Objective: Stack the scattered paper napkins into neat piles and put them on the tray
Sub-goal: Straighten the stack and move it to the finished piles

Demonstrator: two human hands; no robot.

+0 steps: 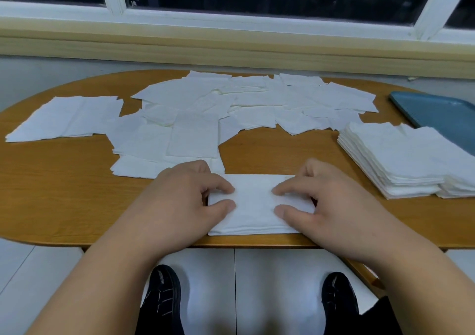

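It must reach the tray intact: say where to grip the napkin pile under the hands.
Pinch the napkin pile at its left and right ends, a hand from each side: flat, thin and loose, it would likely fan under a one-sided lift.

Matt paper napkins (257, 206), wood-grain tbl (64, 193)

My left hand (180, 201) and right hand (331, 206) hold the ends of a small pile (253, 211) at 6 o'clock. Loose napkins (244, 100) sprawl at 12; a taller stack (395, 160) sits at 3, blue tray (442, 113) at 2.
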